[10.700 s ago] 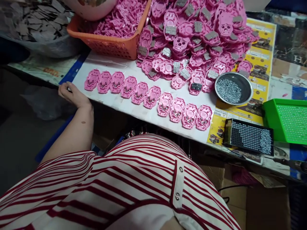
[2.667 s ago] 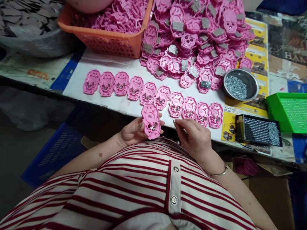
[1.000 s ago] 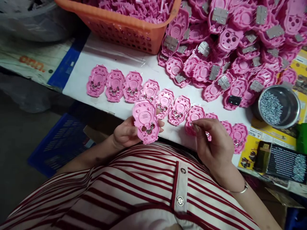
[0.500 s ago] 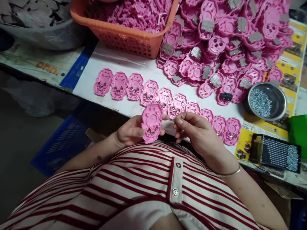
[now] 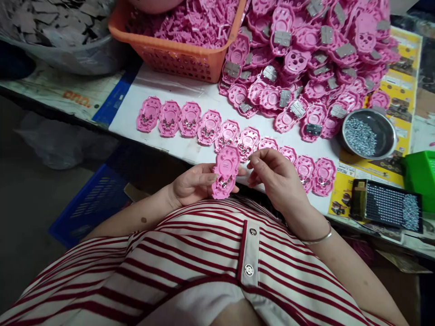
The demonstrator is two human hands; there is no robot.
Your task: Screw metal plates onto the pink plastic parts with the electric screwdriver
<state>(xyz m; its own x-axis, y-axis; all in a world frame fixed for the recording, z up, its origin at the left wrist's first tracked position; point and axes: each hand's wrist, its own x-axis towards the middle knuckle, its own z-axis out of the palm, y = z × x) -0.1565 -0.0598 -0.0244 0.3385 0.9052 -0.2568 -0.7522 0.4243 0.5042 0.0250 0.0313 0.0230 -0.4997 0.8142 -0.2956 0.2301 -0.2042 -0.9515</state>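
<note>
My left hand (image 5: 193, 184) grips a pink plastic casing (image 5: 227, 170) by its edges, inner face up, above my lap. Small metal contacts (image 5: 224, 182) sit in the lower part of that casing. Just right of it, my right hand (image 5: 272, 174) has thumb and forefinger pinched together; whatever is between the fingertips is too small to name. Beyond both hands, a slanting row of similar pink casings (image 5: 190, 118) lies on the white table surface (image 5: 176, 151), most with metal pieces in their lower ends. My right hand partly covers the row.
A heap of pink casings with grey metal plates (image 5: 298, 108) fills the back right. An orange basket (image 5: 183, 59) holds small pink parts. A metal bowl of screws (image 5: 369, 136), a black screw tray (image 5: 387, 206) and a green bin (image 5: 421, 174) stand at right. A blue crate (image 5: 91, 199) is below left.
The casing in my left hand has shifted slightly right and tilted more steeply. My right hand stays beside it, its fingers still pinched. The view has turned a little.
</note>
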